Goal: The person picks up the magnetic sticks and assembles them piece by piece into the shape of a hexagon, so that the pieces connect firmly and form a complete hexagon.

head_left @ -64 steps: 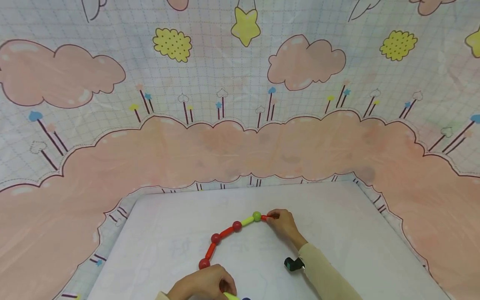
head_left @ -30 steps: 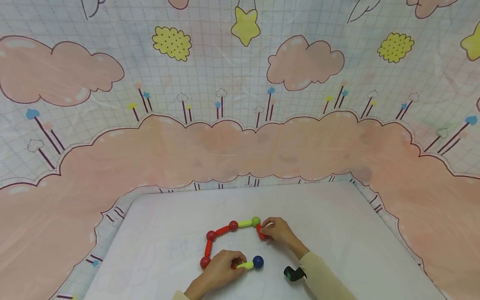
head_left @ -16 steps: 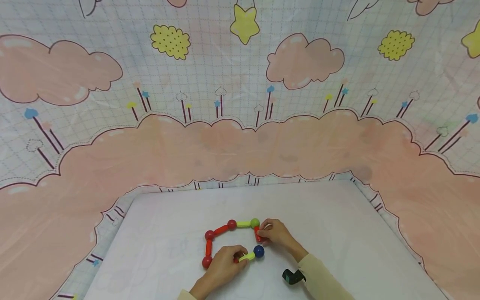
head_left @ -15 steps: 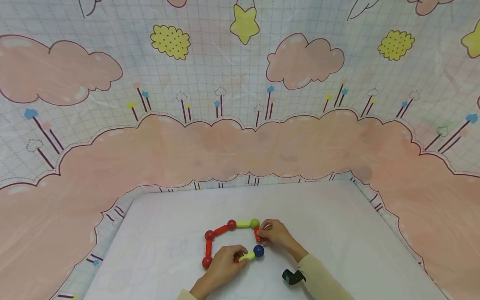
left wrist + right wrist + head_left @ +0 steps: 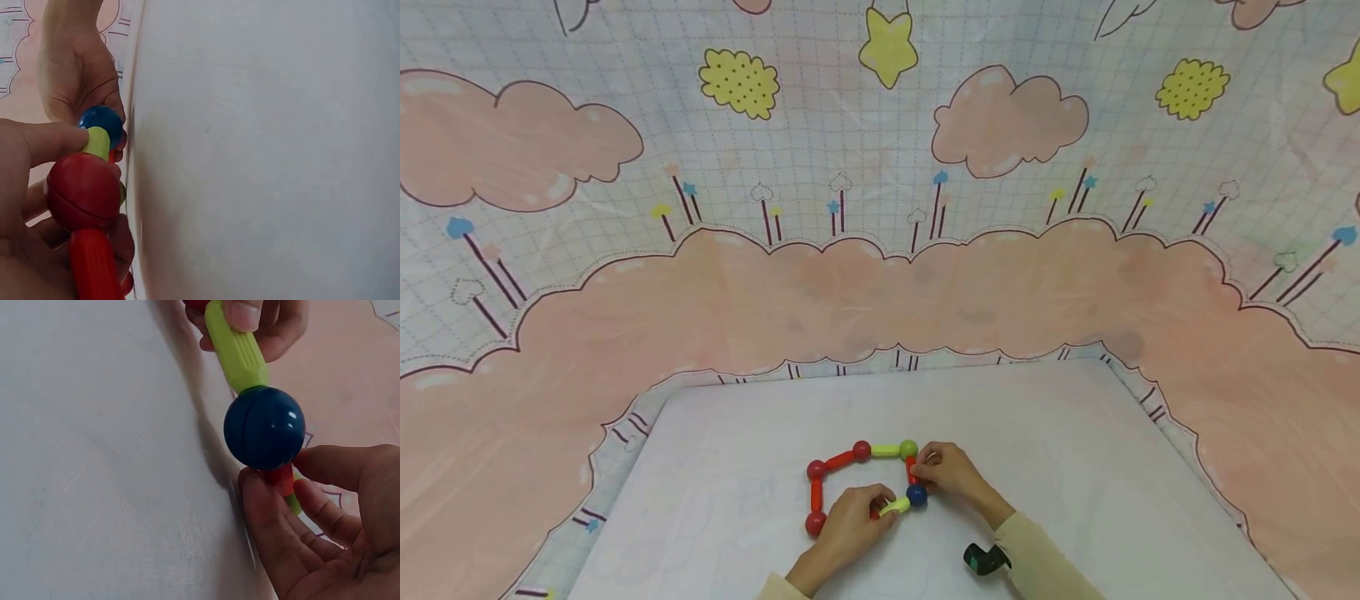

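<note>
Coloured balls and magnetic-looking rods form a ring. My left hand (image 5: pixel 852 518) pinches a yellow-green rod (image 5: pixel 237 350) between thumb and fingers, beside a red ball (image 5: pixel 84 190) with a red rod (image 5: pixel 94 265) below it. At the other end of the yellow-green rod sits a blue ball (image 5: pixel 916 495). My right hand (image 5: pixel 957 473) pinches a red rod (image 5: pixel 912 469), whose ends meet the blue ball and a green ball (image 5: pixel 908 450). More red balls, one at the ring's left corner (image 5: pixel 816 471), continue the loop. My left hand covers part of its near side.
Beneath the ring is a white tabletop (image 5: pixel 1037 433). A small black device (image 5: pixel 985 559) sits by the right sleeve (image 5: pixel 1045 554). Patterned cloth (image 5: pixel 880 308) rises behind and beside the table.
My left hand has brought the blue ball up and away from my body to the red rod's near end. My right hand has swung that rod inward and still holds it.
</note>
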### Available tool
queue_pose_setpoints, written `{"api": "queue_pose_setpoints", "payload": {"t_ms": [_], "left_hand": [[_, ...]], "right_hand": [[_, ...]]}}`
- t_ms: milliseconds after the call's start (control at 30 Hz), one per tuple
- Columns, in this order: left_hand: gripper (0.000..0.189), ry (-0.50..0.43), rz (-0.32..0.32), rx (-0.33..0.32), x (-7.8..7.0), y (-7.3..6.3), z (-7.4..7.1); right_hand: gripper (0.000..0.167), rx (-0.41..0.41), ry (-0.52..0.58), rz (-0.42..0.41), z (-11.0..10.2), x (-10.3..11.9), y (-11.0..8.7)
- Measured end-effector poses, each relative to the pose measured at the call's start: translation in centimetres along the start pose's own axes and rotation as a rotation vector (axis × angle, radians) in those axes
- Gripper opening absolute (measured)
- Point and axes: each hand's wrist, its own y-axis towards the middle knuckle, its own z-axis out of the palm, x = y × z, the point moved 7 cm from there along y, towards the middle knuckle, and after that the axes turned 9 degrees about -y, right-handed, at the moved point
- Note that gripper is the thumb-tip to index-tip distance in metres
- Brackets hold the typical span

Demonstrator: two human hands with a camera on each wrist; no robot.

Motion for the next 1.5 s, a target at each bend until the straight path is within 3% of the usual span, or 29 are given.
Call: {"api": "queue_pose_setpoints", "payload": {"t_ms": [167, 300, 600, 733, 833, 900, 1067, 1167, 1333, 1500], "left_hand": [[0.016, -0.003, -0.006, 0.033, 0.0, -0.2, -0.1], [0.017, -0.010, -0.034, 0.016, -0.1, -0.6, -1.5], [0.015, 0.093, -0.025, -0.250, 0.4, -1.1, -8.6], [0.024, 0.129, -0.056, -0.304, 1.7, -0.8, -11.0], [0.032, 0.169, -0.079, -0.267, 2.9, -0.2, -11.8], [0.034, 0.186, -0.098, -0.207, 3.7, 0.4, -11.8], [0.035, 0.198, -0.125, -0.059, 4.7, 1.6, -10.9], [0.033, 0.174, -0.124, -0.006, 4.8, 2.5, -10.3], [0.025, 0.138, -0.137, 0.053, 5.4, 3.5, -9.3], [0.021, 0.167, -0.139, 0.048, 5.6, 4.1, -8.8]], "right_hand": [[0.015, -0.008, -0.031, -0.022, -0.2, 0.0, -0.2], [0.014, -0.021, -0.090, -0.067, -0.7, 0.3, -0.7], [0.013, -0.006, -0.185, -0.137, -1.4, 0.7, -2.5], [0.020, 0.029, -0.203, -0.139, -1.3, 0.8, -3.1], [0.029, 0.034, -0.218, -0.138, -1.2, 0.9, -3.4], [0.034, 0.036, -0.234, -0.156, -1.1, 1.1, -3.6], [0.035, 0.054, -0.261, -0.227, -0.5, 1.7, -3.9], [0.032, 0.069, -0.266, -0.231, -0.1, 1.9, -3.9], [0.029, 0.075, -0.313, -0.222, 0.7, 1.9, -3.8], [0.029, 0.065, -0.343, -0.232, 0.8, 1.8, -3.8]]}}
